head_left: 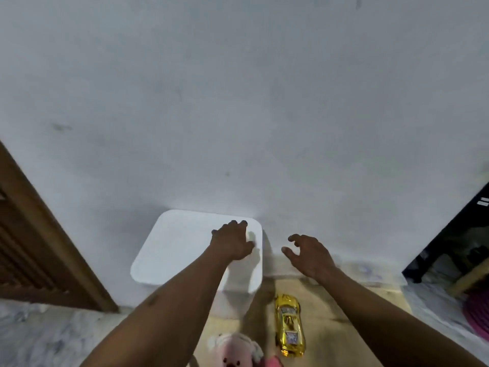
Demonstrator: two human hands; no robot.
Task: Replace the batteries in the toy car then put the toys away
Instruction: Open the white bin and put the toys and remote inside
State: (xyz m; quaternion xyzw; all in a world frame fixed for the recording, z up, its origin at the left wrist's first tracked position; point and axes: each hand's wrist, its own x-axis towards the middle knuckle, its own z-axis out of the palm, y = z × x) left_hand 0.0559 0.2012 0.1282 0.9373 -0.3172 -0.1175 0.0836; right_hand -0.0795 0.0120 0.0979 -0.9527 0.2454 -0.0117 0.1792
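White plastic formed the lidded storage bin [180, 250], which stood on the floor with its back edge against the wall [238, 102], a position that kept it out of the way and stopped it sliding backward when pressed from above. The left hand [232, 241] rested on the lid near its right rear corner, fingers laid on the top surface and only slightly bent, thumb pointing toward the right rim. This contact appeared intended either to steady the bin or to start lifting the lid; no finger could be seen hooked under an edge. The right hand [309, 256] hovered just beside the bin's right side, fingers spread and loosely curved, holding nothing, probably positioned to take the opposite side of the lid. The yellow toy car [289, 325] lay roof up on the beige mat [344, 327], near the bin and apart from both hands, nose toward the wall. Its underside was hidden, so the battery hatch could not be checked, and no batteries were visible. The pink plush toy [234, 350] sat at the near edge of the mat, just beside the car and partly covered by the left forearm. Both toys remained outside the bin, so the put-away step was judged not yet done. The lid needed to come off first.
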